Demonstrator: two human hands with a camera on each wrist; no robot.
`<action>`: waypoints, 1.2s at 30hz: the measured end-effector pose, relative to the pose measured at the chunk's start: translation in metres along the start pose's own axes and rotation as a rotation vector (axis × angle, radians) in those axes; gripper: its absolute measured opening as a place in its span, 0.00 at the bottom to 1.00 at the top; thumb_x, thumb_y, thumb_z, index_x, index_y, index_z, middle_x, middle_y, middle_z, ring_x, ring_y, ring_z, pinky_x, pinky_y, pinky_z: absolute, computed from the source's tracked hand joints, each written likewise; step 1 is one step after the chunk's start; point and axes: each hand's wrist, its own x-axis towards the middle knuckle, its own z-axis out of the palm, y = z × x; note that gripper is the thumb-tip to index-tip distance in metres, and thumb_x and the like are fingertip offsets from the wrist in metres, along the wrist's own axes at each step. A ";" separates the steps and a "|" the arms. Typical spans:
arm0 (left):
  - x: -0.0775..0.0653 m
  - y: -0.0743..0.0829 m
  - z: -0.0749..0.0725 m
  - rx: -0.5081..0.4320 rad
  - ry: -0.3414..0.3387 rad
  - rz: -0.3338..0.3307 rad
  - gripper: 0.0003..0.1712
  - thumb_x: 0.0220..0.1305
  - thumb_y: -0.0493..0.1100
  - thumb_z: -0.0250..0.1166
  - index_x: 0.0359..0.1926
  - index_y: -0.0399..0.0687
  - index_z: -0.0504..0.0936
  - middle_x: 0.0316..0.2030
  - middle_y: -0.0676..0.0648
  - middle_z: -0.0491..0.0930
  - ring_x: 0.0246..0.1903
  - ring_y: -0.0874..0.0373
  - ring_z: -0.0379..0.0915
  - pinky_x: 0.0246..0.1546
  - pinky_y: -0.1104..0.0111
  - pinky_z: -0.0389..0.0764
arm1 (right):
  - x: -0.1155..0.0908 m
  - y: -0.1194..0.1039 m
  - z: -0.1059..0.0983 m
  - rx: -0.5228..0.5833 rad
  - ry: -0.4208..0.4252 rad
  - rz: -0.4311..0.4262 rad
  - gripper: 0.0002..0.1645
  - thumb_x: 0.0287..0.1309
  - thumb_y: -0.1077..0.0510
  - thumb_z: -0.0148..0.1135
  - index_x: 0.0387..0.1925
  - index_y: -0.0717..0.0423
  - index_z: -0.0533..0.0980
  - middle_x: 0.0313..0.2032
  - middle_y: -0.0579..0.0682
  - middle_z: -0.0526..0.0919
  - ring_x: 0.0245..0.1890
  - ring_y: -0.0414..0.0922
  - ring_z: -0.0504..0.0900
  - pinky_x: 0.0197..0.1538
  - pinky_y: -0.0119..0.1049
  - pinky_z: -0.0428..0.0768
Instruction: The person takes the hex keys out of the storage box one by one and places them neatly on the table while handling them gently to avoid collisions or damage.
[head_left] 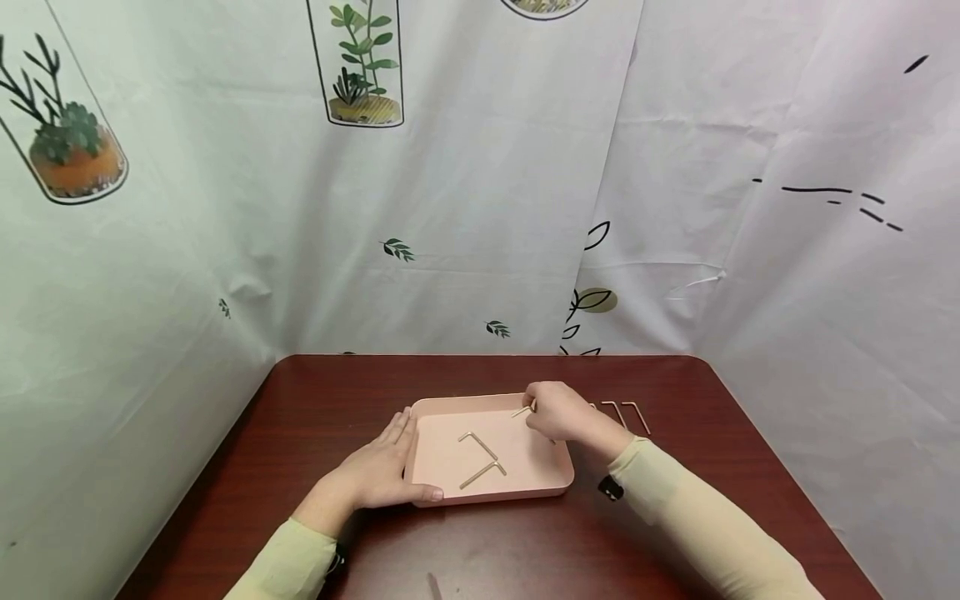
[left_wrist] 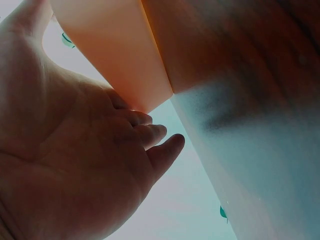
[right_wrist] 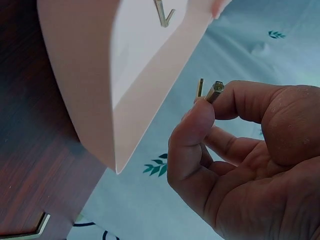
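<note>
A shallow pink tray [head_left: 517, 493] sits on the dark red table. My left hand [head_left: 378, 471] rests against its left side, fingers stretched along that wall and thumb across the front rim. Over the tray's far right part, my right hand [head_left: 558, 410] pinches a brass-coloured hex key [right_wrist: 215, 92] between thumb and forefinger; the hexagonal end shows in the right wrist view. Inside the tray lie two L-shaped hex keys, one further back [head_left: 480, 445] and one nearer the front [head_left: 480, 476], meeting in this view.
Right of the tray, more hex keys [head_left: 637, 417] lie in a row on the table [head_left: 337, 383], one partly hidden by my right hand. White printed cloth [head_left: 480, 208] hangs behind the table and along both sides.
</note>
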 end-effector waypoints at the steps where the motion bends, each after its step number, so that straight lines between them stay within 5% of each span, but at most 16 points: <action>1: 0.000 0.000 0.000 -0.001 0.000 0.000 0.81 0.60 0.81 0.72 0.85 0.20 0.49 0.86 0.24 0.46 0.86 0.32 0.45 0.81 0.45 0.63 | -0.001 0.001 -0.001 0.003 -0.001 0.007 0.12 0.59 0.68 0.68 0.46 0.59 0.84 0.28 0.46 0.83 0.17 0.40 0.80 0.30 0.36 0.79; 12: 0.001 0.000 0.000 0.002 0.000 0.002 0.82 0.60 0.81 0.71 0.85 0.20 0.48 0.85 0.23 0.46 0.86 0.31 0.45 0.82 0.44 0.62 | -0.007 0.015 -0.010 -0.018 0.024 0.015 0.12 0.57 0.68 0.68 0.44 0.58 0.85 0.33 0.47 0.84 0.29 0.42 0.79 0.36 0.39 0.80; 23: 0.001 0.000 0.000 0.004 -0.004 -0.007 0.82 0.60 0.82 0.72 0.84 0.19 0.49 0.85 0.22 0.46 0.86 0.31 0.45 0.81 0.44 0.62 | -0.013 0.025 -0.017 -0.005 0.020 0.055 0.10 0.64 0.66 0.68 0.47 0.59 0.85 0.34 0.48 0.83 0.25 0.42 0.80 0.37 0.41 0.81; 36: 0.001 0.000 0.000 0.000 -0.008 -0.007 0.82 0.60 0.82 0.71 0.84 0.20 0.49 0.85 0.23 0.46 0.87 0.32 0.44 0.81 0.44 0.63 | -0.016 0.043 -0.017 0.013 0.048 0.049 0.08 0.61 0.66 0.70 0.43 0.58 0.84 0.28 0.46 0.81 0.20 0.42 0.79 0.32 0.39 0.80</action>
